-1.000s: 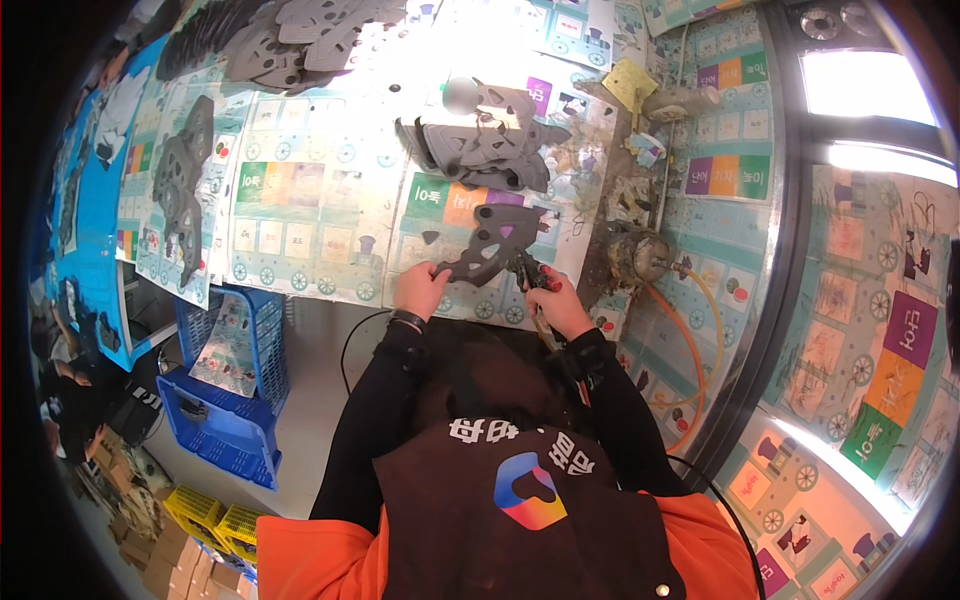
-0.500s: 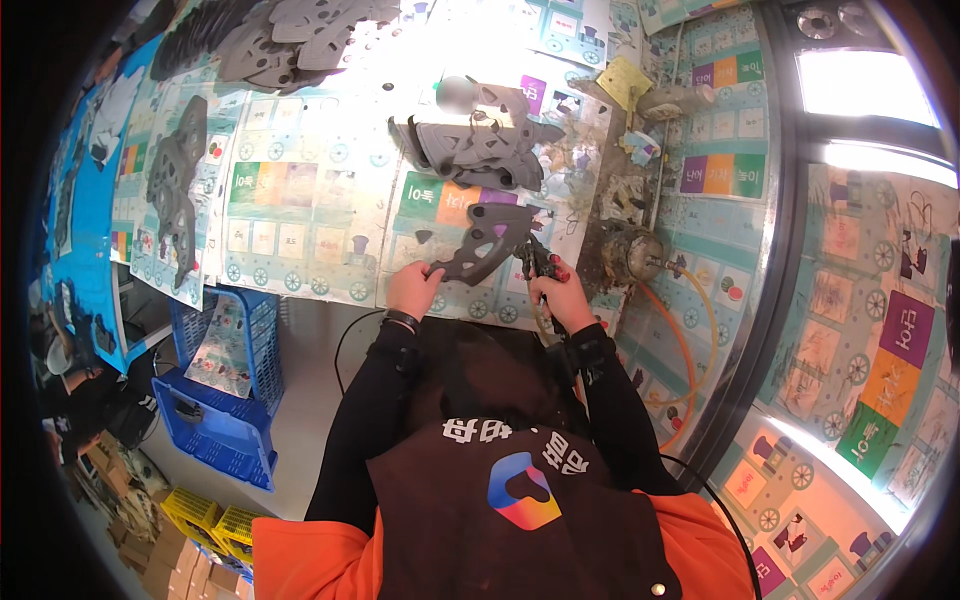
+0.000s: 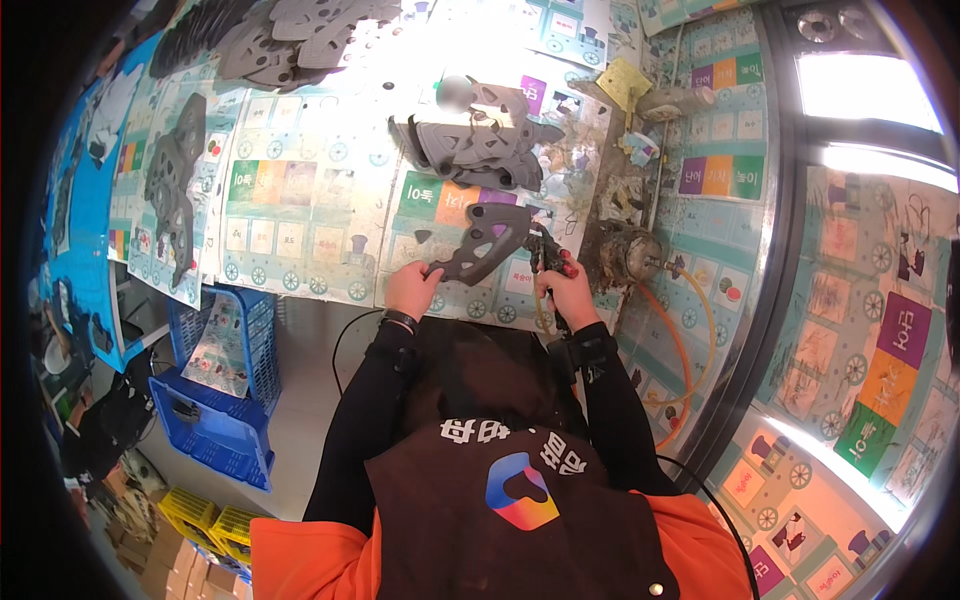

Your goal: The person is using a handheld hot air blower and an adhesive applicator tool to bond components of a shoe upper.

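Note:
My left hand pinches one end of a dark grey, curved shoe-upper piece with cut-out holes, held over the near part of the table. In my right hand is a dark, paint-crusted spray gun with red parts; my fingers wrap round it. The gun's front end is just right of the piece, close to its upper right edge. Beyond them lies a pile of similar grey shoe-upper pieces. One small dark scrap rests left of the held piece.
Printed sheets cover the table. More grey pieces lie in a heap at the far left, and a long one lies at the left. Right of my hand stands a crusted pot with orange and yellow hoses. Blue crates sit lower left.
My right hand and the spray gun have shifted slightly right, and the gun has turned a little. The left hand and the grey piece stay nearly where they were.

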Demonstrator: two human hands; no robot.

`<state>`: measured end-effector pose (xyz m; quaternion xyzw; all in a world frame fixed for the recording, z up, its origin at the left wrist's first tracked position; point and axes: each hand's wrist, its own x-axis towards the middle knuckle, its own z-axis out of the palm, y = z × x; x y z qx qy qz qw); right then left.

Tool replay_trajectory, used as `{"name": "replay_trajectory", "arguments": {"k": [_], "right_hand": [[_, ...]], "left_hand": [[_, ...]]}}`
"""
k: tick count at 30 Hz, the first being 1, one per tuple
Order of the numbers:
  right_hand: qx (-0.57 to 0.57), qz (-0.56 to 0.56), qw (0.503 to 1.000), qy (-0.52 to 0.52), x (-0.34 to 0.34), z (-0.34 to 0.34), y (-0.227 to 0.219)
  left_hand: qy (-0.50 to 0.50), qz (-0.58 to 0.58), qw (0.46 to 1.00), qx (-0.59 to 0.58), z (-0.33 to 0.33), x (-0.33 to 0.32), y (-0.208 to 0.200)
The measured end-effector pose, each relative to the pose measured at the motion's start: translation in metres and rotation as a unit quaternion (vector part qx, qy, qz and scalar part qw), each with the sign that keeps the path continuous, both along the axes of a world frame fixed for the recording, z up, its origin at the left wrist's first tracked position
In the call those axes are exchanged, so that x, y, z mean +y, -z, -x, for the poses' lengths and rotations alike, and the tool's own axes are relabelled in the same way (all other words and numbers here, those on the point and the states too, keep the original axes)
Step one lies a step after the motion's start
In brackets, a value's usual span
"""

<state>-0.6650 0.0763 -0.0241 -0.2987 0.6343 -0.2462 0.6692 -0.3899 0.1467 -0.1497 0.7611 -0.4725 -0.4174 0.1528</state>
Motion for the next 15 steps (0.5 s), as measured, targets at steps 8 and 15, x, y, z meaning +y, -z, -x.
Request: {"name": "replay_trajectory", "arguments": {"k": [8,15], "right_hand": [[0.01,0.011,1.0,0.008,-0.003,-0.006,-0.001],[0.015,0.011,1.0,0.002,-0.005,-0.01,-0.002]], "left_hand": [[0.009,0.029,0.999,-0.019,0.0,0.003,0.001],[0.002,0.041,0.999,-0.025,0.001,0.003,-0.002]]}}
